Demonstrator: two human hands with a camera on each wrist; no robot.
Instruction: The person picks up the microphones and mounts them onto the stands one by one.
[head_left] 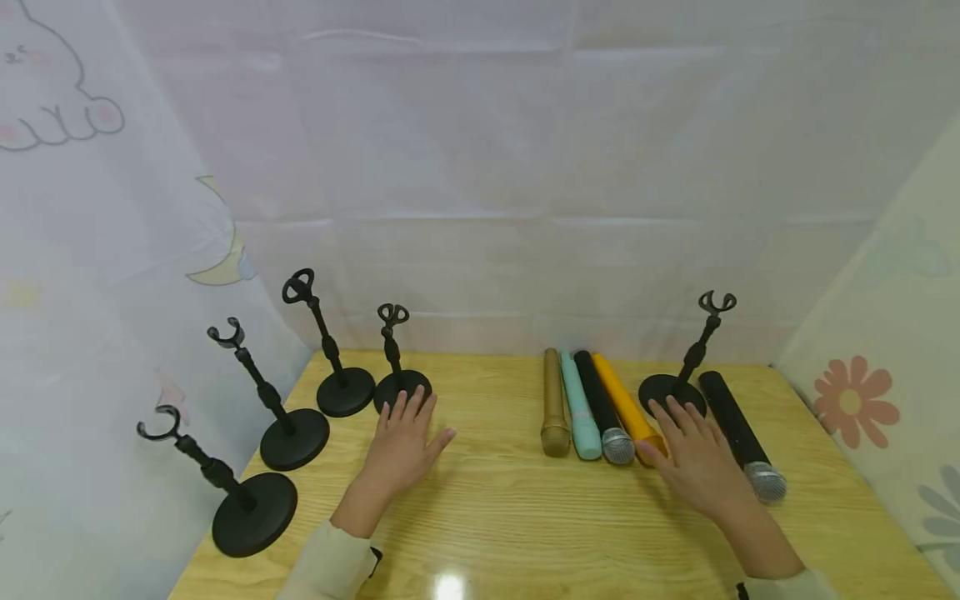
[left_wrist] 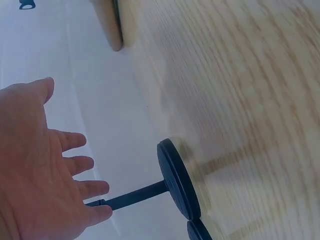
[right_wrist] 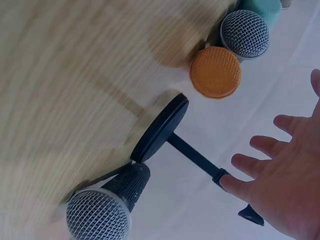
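Observation:
My left hand [head_left: 399, 450] is spread above the table, fingers straight and holding nothing. Its fingertips overlap the base of a black microphone stand [head_left: 392, 354] in the head view. My right hand [head_left: 697, 462] also hovers with straight, parted fingers and grips nothing. Close by it are another black stand [head_left: 693, 358], an orange microphone [head_left: 624, 398] and a black microphone with a silver mesh head [head_left: 738, 433]. In the right wrist view, the stand's round base [right_wrist: 161, 127] stands apart from the palm, beside the orange head [right_wrist: 215, 72].
Three more black stands, near [head_left: 253, 514], middle [head_left: 294, 439] and far [head_left: 345, 392], line the table's left side. Gold [head_left: 555, 404], mint [head_left: 581, 408] and black [head_left: 600, 400] microphones lie left of the orange one. White cloth [head_left: 525, 167] hangs behind the wooden table [head_left: 495, 517].

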